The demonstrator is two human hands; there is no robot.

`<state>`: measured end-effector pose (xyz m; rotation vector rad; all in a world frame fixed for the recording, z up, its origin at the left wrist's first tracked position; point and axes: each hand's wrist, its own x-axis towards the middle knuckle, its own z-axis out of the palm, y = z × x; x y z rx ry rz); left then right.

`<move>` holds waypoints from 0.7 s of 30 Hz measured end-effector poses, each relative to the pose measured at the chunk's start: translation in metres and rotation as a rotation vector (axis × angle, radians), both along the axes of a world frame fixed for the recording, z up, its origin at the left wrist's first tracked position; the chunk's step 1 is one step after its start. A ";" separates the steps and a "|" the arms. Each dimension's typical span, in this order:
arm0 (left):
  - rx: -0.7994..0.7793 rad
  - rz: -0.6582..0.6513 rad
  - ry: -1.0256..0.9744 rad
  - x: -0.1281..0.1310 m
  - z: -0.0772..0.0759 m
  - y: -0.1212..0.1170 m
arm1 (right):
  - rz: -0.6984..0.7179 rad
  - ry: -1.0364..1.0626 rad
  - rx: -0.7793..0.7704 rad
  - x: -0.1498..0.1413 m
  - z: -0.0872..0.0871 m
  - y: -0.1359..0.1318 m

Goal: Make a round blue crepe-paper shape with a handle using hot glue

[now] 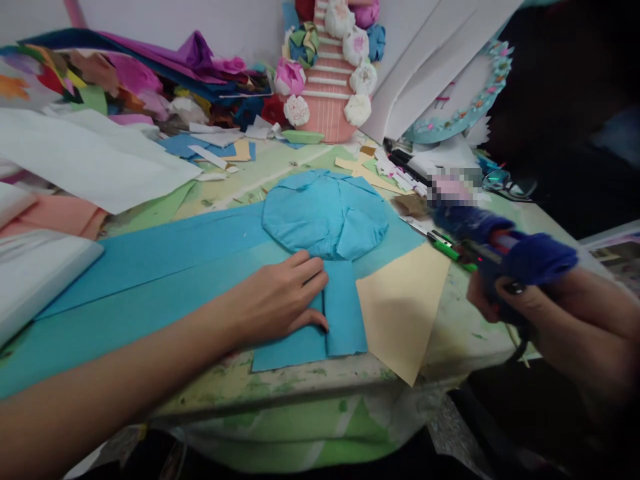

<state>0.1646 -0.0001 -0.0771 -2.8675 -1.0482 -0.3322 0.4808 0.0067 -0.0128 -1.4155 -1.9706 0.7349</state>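
Observation:
On the tabletop, my left hand (285, 297) presses onto blue crepe paper (345, 310), its fingers bent together and the thumb at a folded edge. Just beyond the fingertips lies a rounded shape covered in the same blue paper (310, 207), with a loose flap at its lower right. Off to the right, my right hand (565, 320) is closed around a dark blue hot glue gun (505, 250), held above the table with its nozzle toward the back. The gun looks a little blurred. A beige sheet of card (405, 307) sticks out from under the blue paper.
A green cutter knife (445, 245) lies beside the blue paper, with eyeglasses (510, 185) behind the gun. Paper scraps and white sheets (95, 157) cover the left. A pink guitar-shaped piece with paper flowers (327, 100) stands at the back. The table edge (300, 390) is close.

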 end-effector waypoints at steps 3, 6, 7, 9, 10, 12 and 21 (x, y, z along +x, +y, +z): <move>0.049 0.005 0.037 0.001 0.000 -0.009 | 0.181 0.097 -0.159 -0.027 0.005 -0.002; 0.046 0.034 0.037 0.000 0.000 -0.020 | 0.313 0.055 -0.201 -0.048 0.009 0.004; 0.037 0.041 0.034 0.000 0.000 -0.022 | 0.349 0.016 -0.199 -0.054 0.010 0.007; 0.022 0.047 0.030 -0.002 0.001 -0.026 | 0.388 -0.064 -0.209 -0.063 0.013 0.011; 0.012 0.048 0.029 -0.003 0.002 -0.027 | 0.393 -0.097 -0.221 -0.066 0.013 0.013; -0.017 0.048 0.013 -0.005 0.004 -0.028 | 0.400 -0.148 -0.244 -0.071 0.015 0.016; -0.153 0.049 -0.102 -0.018 0.003 -0.023 | 0.339 -0.233 -0.343 -0.079 0.017 0.016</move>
